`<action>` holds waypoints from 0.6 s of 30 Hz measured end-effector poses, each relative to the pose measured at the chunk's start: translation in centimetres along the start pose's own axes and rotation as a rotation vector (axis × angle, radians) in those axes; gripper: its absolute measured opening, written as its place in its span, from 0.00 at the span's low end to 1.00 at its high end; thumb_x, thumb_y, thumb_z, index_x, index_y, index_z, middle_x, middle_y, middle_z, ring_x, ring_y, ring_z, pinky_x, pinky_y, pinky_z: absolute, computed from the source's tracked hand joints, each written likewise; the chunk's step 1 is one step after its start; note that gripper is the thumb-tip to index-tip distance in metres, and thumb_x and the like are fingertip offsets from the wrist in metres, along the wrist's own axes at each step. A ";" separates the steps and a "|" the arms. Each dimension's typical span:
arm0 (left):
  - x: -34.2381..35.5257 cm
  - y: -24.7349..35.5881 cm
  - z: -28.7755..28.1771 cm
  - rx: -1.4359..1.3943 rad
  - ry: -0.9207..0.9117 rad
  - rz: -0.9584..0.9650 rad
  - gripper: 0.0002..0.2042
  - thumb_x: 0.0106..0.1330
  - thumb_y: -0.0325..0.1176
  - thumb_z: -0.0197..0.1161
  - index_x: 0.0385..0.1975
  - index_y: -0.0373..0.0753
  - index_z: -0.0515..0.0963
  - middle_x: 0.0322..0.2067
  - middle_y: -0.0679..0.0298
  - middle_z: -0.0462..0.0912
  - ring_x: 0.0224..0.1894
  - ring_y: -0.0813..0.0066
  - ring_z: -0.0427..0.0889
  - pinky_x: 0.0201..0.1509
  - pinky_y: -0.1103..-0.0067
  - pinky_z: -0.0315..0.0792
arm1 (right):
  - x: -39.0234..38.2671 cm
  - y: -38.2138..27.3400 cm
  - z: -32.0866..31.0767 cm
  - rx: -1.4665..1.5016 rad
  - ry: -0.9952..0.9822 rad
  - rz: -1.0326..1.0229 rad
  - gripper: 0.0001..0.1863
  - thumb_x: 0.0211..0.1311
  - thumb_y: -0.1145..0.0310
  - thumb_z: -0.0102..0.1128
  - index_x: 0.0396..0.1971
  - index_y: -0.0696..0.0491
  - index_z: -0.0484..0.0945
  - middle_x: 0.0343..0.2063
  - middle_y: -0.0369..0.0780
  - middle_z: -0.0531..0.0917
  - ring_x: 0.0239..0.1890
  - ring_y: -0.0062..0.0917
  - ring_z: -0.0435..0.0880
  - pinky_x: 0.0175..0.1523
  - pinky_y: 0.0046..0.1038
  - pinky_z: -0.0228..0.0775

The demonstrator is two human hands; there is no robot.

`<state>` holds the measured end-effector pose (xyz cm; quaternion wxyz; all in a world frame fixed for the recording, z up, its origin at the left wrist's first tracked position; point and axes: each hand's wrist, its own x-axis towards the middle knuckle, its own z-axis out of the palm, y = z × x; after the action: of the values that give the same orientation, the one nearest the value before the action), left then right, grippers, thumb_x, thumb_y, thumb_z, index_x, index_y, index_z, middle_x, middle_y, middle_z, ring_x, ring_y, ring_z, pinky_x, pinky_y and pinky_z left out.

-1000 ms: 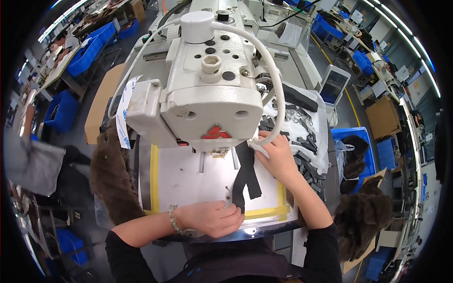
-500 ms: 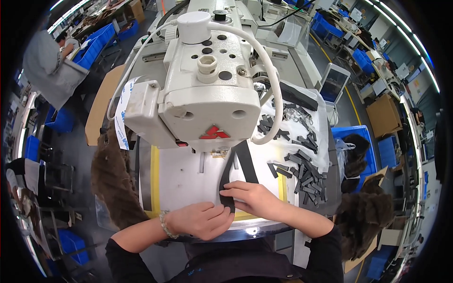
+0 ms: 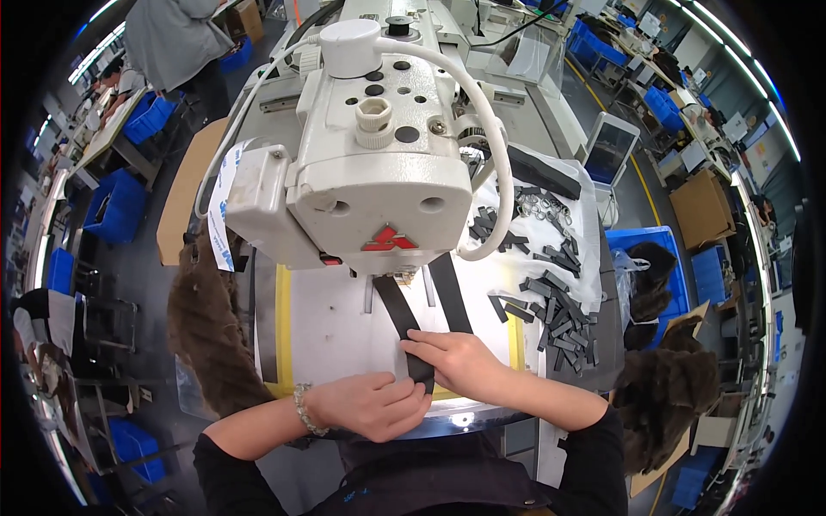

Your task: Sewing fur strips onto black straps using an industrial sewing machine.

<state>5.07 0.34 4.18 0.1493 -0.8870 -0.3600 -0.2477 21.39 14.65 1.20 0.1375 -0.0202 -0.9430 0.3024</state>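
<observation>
Your white sewing machine (image 3: 383, 202) fills the upper centre of the frame, its head hanging over the middle. Below it, at centre, you have a white work plate (image 3: 327, 335), edged with yellow tape (image 3: 284, 331). Long brown fur (image 3: 205, 331) lies along the plate's left side, and more brown fur (image 3: 667, 400) sits at lower right, just below a blue bin (image 3: 641, 234). Your right hand (image 3: 460, 361), right of lower centre, lays its close-set fingertips over the black strap (image 3: 396, 305); you cannot tell from this view whether they grip it. Your left hand (image 3: 370, 406), at lower centre, pinches the strap's lower end with bent fingers. That strap slants from under the machine head down to both hands. A second black length (image 3: 451, 297) runs beside it, passing behind your right hand. Right of centre lie scattered short black pieces (image 3: 564, 327), with small metal rings (image 3: 542, 206) above them. You wear a beaded bracelet (image 3: 303, 411) on your left wrist.
</observation>
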 end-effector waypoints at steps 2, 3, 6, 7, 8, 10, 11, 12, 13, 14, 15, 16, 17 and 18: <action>0.0 0.1 0.0 -0.006 0.023 0.035 0.08 0.54 0.27 0.63 0.33 0.35 0.81 0.33 0.62 0.81 0.32 0.74 0.80 0.31 0.84 0.72 | -0.5 -0.6 -0.1 0.021 -0.032 0.047 0.31 0.37 0.82 0.60 0.51 0.56 0.77 0.52 0.48 0.80 0.41 0.40 0.85 0.44 0.33 0.80; 0.1 0.1 0.0 -0.007 0.026 0.034 0.08 0.54 0.27 0.63 0.33 0.35 0.81 0.33 0.62 0.81 0.32 0.74 0.80 0.31 0.84 0.72 | -0.7 -0.9 -0.1 0.021 -0.033 0.048 0.31 0.37 0.82 0.60 0.51 0.56 0.77 0.52 0.48 0.80 0.41 0.40 0.85 0.44 0.33 0.80; 0.1 0.2 0.1 0.009 0.039 0.046 0.08 0.54 0.28 0.62 0.33 0.35 0.81 0.33 0.62 0.81 0.32 0.74 0.80 0.30 0.84 0.71 | -0.9 -1.4 -0.1 -0.024 -0.028 0.058 0.34 0.36 0.82 0.60 0.53 0.57 0.76 0.53 0.50 0.79 0.40 0.40 0.85 0.42 0.33 0.80; 0.2 0.2 0.2 0.025 0.049 0.042 0.09 0.53 0.29 0.62 0.33 0.35 0.81 0.33 0.64 0.79 0.34 0.74 0.78 0.29 0.84 0.69 | -0.8 -1.3 -0.1 -0.027 -0.015 0.067 0.35 0.35 0.82 0.60 0.54 0.57 0.75 0.53 0.50 0.78 0.39 0.41 0.85 0.41 0.33 0.80; 0.2 0.2 0.3 0.042 0.058 0.040 0.11 0.52 0.31 0.62 0.33 0.34 0.80 0.32 0.66 0.78 0.36 0.74 0.77 0.29 0.84 0.66 | -0.7 -1.3 -0.1 -0.030 -0.004 0.086 0.36 0.35 0.82 0.60 0.54 0.57 0.75 0.54 0.51 0.78 0.39 0.41 0.85 0.41 0.32 0.80; 0.1 0.0 0.2 0.027 0.036 0.039 0.09 0.53 0.29 0.62 0.33 0.35 0.81 0.33 0.64 0.79 0.34 0.74 0.78 0.29 0.84 0.68 | -0.6 -1.2 -0.1 -0.044 -0.003 0.083 0.36 0.35 0.82 0.60 0.54 0.58 0.74 0.54 0.51 0.78 0.39 0.41 0.85 0.41 0.32 0.80; 0.0 0.0 0.2 0.014 0.013 0.038 0.07 0.54 0.27 0.62 0.33 0.35 0.82 0.33 0.62 0.81 0.33 0.74 0.80 0.29 0.84 0.71 | -0.6 -1.2 0.0 -0.055 -0.003 0.087 0.36 0.35 0.82 0.60 0.55 0.58 0.74 0.55 0.51 0.77 0.38 0.41 0.85 0.41 0.32 0.80; 0.0 -0.1 0.2 0.011 0.015 0.037 0.07 0.54 0.27 0.62 0.33 0.35 0.82 0.33 0.62 0.81 0.33 0.74 0.80 0.29 0.84 0.71 | -0.5 -1.2 0.0 -0.056 -0.005 0.091 0.36 0.35 0.82 0.60 0.55 0.58 0.74 0.55 0.51 0.77 0.38 0.41 0.85 0.41 0.32 0.80; -0.1 -0.1 0.1 0.015 0.013 0.029 0.07 0.54 0.27 0.62 0.32 0.35 0.82 0.33 0.62 0.81 0.33 0.74 0.79 0.29 0.84 0.71 | -0.4 -1.2 0.1 -0.062 0.000 0.082 0.36 0.35 0.82 0.60 0.55 0.58 0.74 0.55 0.52 0.77 0.38 0.41 0.86 0.41 0.32 0.80; -0.1 -0.1 0.1 0.023 0.013 0.024 0.07 0.55 0.27 0.62 0.32 0.35 0.81 0.33 0.62 0.81 0.33 0.74 0.79 0.29 0.84 0.71 | -0.3 -1.2 0.2 -0.068 0.015 0.073 0.37 0.34 0.82 0.61 0.55 0.59 0.73 0.55 0.52 0.77 0.38 0.41 0.86 0.41 0.32 0.81; -0.1 -0.1 0.0 0.019 0.013 0.023 0.07 0.55 0.27 0.62 0.32 0.35 0.81 0.33 0.62 0.81 0.33 0.74 0.79 0.29 0.84 0.71 | -0.3 -1.4 0.3 -0.069 0.006 0.073 0.37 0.34 0.82 0.61 0.55 0.59 0.73 0.55 0.52 0.77 0.38 0.41 0.86 0.41 0.32 0.81; -0.1 -0.1 0.0 0.014 0.012 0.031 0.07 0.55 0.27 0.62 0.32 0.35 0.81 0.33 0.62 0.80 0.32 0.74 0.79 0.29 0.85 0.71 | -0.4 -1.6 0.4 -0.083 0.012 0.060 0.37 0.34 0.82 0.61 0.56 0.59 0.73 0.55 0.53 0.77 0.38 0.41 0.86 0.41 0.32 0.81; -0.2 -0.1 -0.1 0.008 0.005 0.038 0.07 0.54 0.27 0.62 0.32 0.35 0.81 0.33 0.62 0.80 0.32 0.74 0.79 0.29 0.85 0.72 | -0.4 -1.6 0.5 -0.092 0.026 0.042 0.37 0.34 0.82 0.61 0.56 0.59 0.72 0.55 0.53 0.77 0.37 0.41 0.86 0.41 0.32 0.81; -0.2 -0.1 -0.1 0.009 0.011 0.037 0.07 0.54 0.27 0.62 0.32 0.35 0.81 0.33 0.62 0.80 0.32 0.74 0.79 0.29 0.85 0.72 | -0.3 -1.6 0.6 -0.097 0.015 0.047 0.37 0.34 0.82 0.61 0.56 0.59 0.72 0.55 0.53 0.77 0.37 0.41 0.86 0.41 0.32 0.81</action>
<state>4.84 0.22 4.18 0.1597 -0.8914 -0.3440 -0.2483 21.61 12.93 1.60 0.1363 -0.0510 -0.9547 0.2595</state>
